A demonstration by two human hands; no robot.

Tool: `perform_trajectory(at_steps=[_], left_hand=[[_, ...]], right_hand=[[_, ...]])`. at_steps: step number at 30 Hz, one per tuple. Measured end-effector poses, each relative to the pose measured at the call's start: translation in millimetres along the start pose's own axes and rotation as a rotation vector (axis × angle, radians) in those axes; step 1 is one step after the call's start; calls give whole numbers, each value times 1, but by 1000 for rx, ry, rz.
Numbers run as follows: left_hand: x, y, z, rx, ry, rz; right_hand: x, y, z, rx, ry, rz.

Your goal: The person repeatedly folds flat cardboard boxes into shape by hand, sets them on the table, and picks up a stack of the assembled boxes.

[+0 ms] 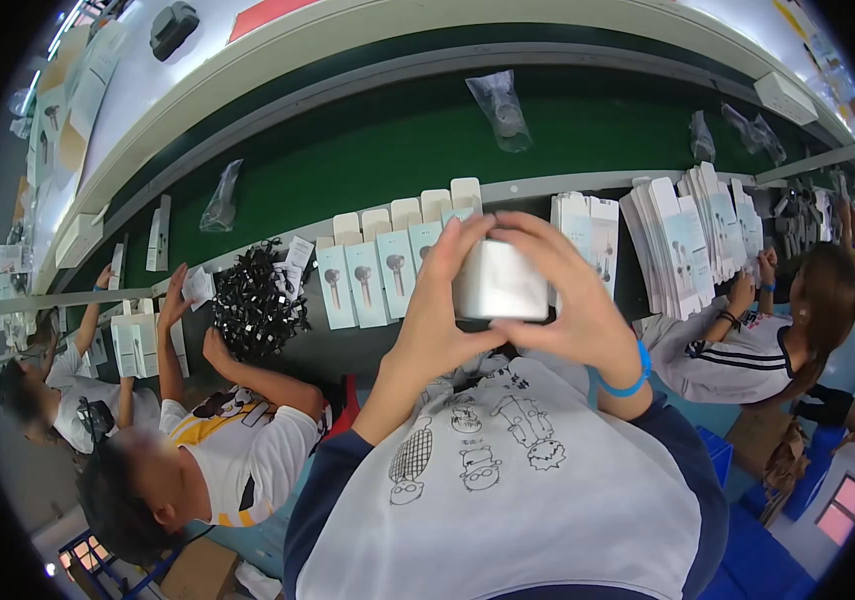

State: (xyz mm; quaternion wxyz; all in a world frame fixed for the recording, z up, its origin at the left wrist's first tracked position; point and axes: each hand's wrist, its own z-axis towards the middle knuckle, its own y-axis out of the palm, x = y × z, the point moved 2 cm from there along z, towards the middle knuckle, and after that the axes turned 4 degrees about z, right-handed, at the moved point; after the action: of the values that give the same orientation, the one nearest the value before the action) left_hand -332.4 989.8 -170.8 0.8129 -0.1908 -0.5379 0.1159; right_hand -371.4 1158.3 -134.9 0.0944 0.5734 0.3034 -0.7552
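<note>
Between both hands, in front of my chest, I hold a small white box (503, 284), with a plain pale face towards me. My left hand (437, 310) wraps the box's left side, thumb and fingers curled. On the opposite side, my right hand (569, 290) grips it with fingers over the top and thumb low. Just left of my hands stands a row of light-blue and white boxes (367, 281) with earphone pictures and raised top flaps. Beyond my right hand are more white boxes (585, 225), partly hidden by my fingers.
A heap of small black pieces (259, 305) lies left of the boxes. Stacked printed cartons (669, 245) stand to the right. Clear plastic bags (500, 110) lie on the green belt (367, 135) ahead. Co-workers sit close on the left (237, 440) and right (747, 350).
</note>
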Motion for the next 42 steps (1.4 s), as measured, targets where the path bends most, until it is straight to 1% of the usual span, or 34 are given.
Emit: perform_trajectory(at_steps=[1, 3, 4, 5, 7, 8, 9, 10, 12, 13, 14, 15, 16, 17, 19, 21, 22, 24, 25, 27, 28, 29, 31, 32, 33, 34, 35, 36, 37, 38, 39, 40, 41, 42], left_hand=[[-2, -2, -4, 0, 1, 0], [-16, -15, -14, 63, -319, 138], [-38, -21, -27, 174, -366, 273], [-70, -27, -47, 287, -412, 408], [-132, -46, -88, 490, -532, 587], [-158, -55, -109, 548, -580, 753], [-179, -60, -132, 607, -627, 920], [-200, -60, -152, 607, -623, 917], [-237, -61, -189, 556, -1051, 1001], [-244, -61, -197, 557, -1045, 1000], [-253, -60, -205, 516, -1096, 899], [-256, -58, -210, 473, -1145, 797], [-251, -56, -212, 486, -1098, 829], [-248, -57, -215, 481, -1094, 823], [-238, -59, -214, 571, -940, 848], [-219, -56, -201, 582, -895, 842], [-210, -53, -192, 603, -841, 820], [-208, -46, -185, 629, -715, 719], [-205, -38, -174, 637, -713, 716], [-190, -13, -148, 547, -530, 704], [-175, 1, -129, 488, -542, 594], [-155, 16, -107, 427, -554, 486], [-130, 53, -78, 252, -568, 153], [-113, 69, -64, 120, -517, 26], [-84, 75, -45, 33, -533, -201], [-81, 90, -39, 132, -414, -271], [-77, 84, -33, 141, -415, -266], [-68, 74, -20, 155, -408, -186], [-64, 67, -13, 167, -399, -108], [-66, 60, -12, 215, -359, 37], [-61, 55, -10, 215, -356, 39], [-52, 47, -6, 175, -350, 252], [-44, 44, -4, 131, -343, 466], [-41, 45, -7, 105, -349, 547]], right_hand=[[5, -5, -3, 0, 0, -1], [25, -15, -10, 271, 100, -115], [36, -17, -12, 345, 96, -198], [56, -12, -14, 347, 94, -202], [103, 5, -24, 472, 12, -481], [126, 17, -28, 477, 13, -486], [150, 33, -31, 428, 21, -591], [174, 49, -35, 378, 28, -695], [217, 81, -46, 243, 36, -642], [217, 88, -47, 161, 12, -602], [217, 88, -54, 167, 12, -605], [203, 84, -58, 61, 44, -510], [194, 80, -60, -45, 76, -415], [192, 73, -62, -41, 81, -420], [191, 42, -76, 495, 157, -668], [202, 10, -93, 795, 370, -792], [215, 0, -109, 798, 376, -799], [253, -6, -142, 642, 875, -821], [244, -10, -139, 644, 867, -824], [210, -22, -134, 703, 607, -802], [185, -24, -123, 727, 482, -803], [162, -20, -110, 717, 475, -796], [130, 5, -91, 687, 531, -138], [121, 23, -85, 644, 431, -91], [112, 40, -81, 600, 330, -46], [99, 51, -75, 538, 274, -5], [85, 58, -70, 478, 220, 35], [84, 60, -69, 406, 309, 199], [85, 56, -67, 401, 302, 200], [89, 48, -64, 291, 248, 283], [93, 40, -61, 183, 195, 365], [92, 29, -59, 253, 232, 430], [92, 21, -54, 392, 292, 625], [86, 14, -43, 472, 282, 587]])
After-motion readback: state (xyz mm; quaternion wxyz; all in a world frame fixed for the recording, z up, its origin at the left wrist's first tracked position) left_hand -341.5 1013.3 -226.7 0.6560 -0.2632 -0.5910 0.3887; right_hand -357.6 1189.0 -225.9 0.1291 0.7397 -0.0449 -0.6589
